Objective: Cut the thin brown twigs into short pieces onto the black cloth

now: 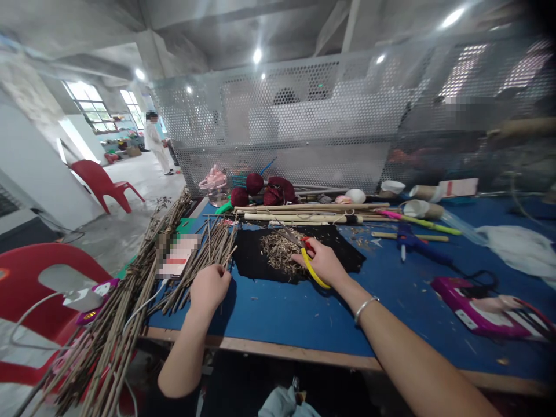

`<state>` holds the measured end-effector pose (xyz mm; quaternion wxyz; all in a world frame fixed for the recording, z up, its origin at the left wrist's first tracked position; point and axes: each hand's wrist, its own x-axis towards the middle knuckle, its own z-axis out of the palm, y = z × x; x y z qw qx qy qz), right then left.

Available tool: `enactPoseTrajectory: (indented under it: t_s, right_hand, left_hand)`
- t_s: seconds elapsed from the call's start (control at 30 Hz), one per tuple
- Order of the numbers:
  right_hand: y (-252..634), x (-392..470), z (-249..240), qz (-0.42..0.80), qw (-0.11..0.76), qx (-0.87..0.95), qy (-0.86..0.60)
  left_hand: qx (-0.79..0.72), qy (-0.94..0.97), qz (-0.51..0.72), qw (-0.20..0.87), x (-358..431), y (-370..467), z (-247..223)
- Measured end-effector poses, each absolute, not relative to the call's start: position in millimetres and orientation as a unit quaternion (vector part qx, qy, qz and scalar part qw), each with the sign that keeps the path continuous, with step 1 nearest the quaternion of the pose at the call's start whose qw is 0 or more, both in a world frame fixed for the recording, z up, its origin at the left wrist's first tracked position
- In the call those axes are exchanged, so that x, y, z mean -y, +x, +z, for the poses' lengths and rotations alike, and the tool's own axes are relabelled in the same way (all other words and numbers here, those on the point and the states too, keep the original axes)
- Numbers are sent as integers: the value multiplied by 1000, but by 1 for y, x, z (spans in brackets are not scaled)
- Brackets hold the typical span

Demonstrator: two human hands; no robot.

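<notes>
My right hand is wrapped round a pair of scissors with yellow and red handles. Their blades point up and left over a heap of short cut twig pieces, which lies on a black cloth. To the left, my left hand is closed, its thumb and fingers pinched on a thin twig at the edge of a pile of cut twigs. Part of that pile is hidden behind the hand. A longer bundle of thin branches hangs over the table's left edge.
A phone on a charging cable rests on the twigs. Behind the cloth lie bamboo sticks and dark red yarn balls. On the right are a blue glue gun and a purple power strip. A perforated metal screen stands behind.
</notes>
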<state>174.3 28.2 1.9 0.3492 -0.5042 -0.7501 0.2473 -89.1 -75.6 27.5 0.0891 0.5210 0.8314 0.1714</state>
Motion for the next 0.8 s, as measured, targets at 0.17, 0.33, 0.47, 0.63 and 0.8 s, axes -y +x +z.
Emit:
enactPoseTrajectory:
  t_s: [0.17, 0.33, 0.47, 0.63, 0.8]
  right_hand:
    - [175, -31, -2, 245, 354, 749, -504]
    - [175, -31, -2, 241, 358, 744, -509]
    - [175, -31, -2, 234, 353, 747, -512]
    - [179, -33, 2, 201, 363, 727, -547]
    - [186, -35, 14, 184, 412, 684, -573]
  left_hand:
    - [-713, 481, 407, 308, 76, -87, 24]
    - [-615, 337, 546, 458, 76, -78, 23]
    - [-596, 304, 585, 459, 75, -78, 23]
    - [-586, 304, 594, 460, 74, -79, 21]
    - [-560, 374, 579, 460, 78, -68, 27]
